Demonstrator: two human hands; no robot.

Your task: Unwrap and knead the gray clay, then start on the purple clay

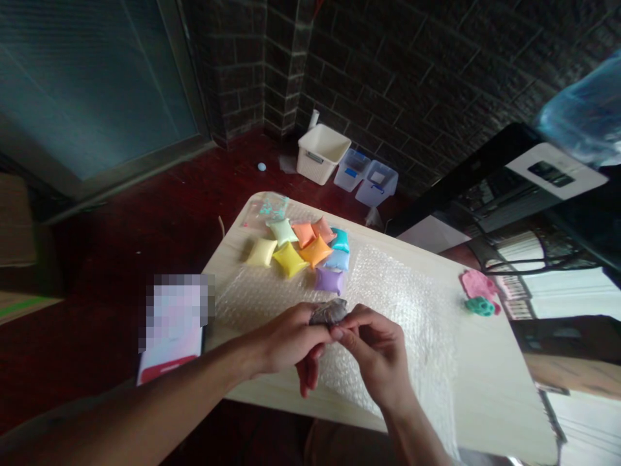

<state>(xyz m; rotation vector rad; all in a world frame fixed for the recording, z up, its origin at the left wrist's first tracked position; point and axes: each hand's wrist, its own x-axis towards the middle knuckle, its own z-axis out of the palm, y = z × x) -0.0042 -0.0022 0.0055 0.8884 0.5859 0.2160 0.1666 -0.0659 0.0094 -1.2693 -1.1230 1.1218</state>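
Note:
A small grey packet (pixel 328 312), puffy and shiny, is held between my two hands over the bubble wrap (pixel 407 298). My left hand (pixel 295 340) grips it from the left, thumb and forefinger closed on it, lower fingers hanging below. At the packet's right edge, the fingertips of my right hand (pixel 376 346) pinch it. Just beyond lie several pillow-shaped packets of coloured clay or a similar soft material, among them a purple packet (pixel 330 279), a yellow packet (pixel 290 259), an orange packet (pixel 317 250) and a pale green packet (pixel 282 232).
The wooden table (pixel 490 369) carries pink (pixel 478 285) and green (pixel 479 307) moulded pieces at its right end. A clear bag (pixel 272 208) lies at the far left corner. Beyond, a cream bin (pixel 317 158) and two clear boxes stand on the floor. A water dispenser (pixel 553 169) is at right.

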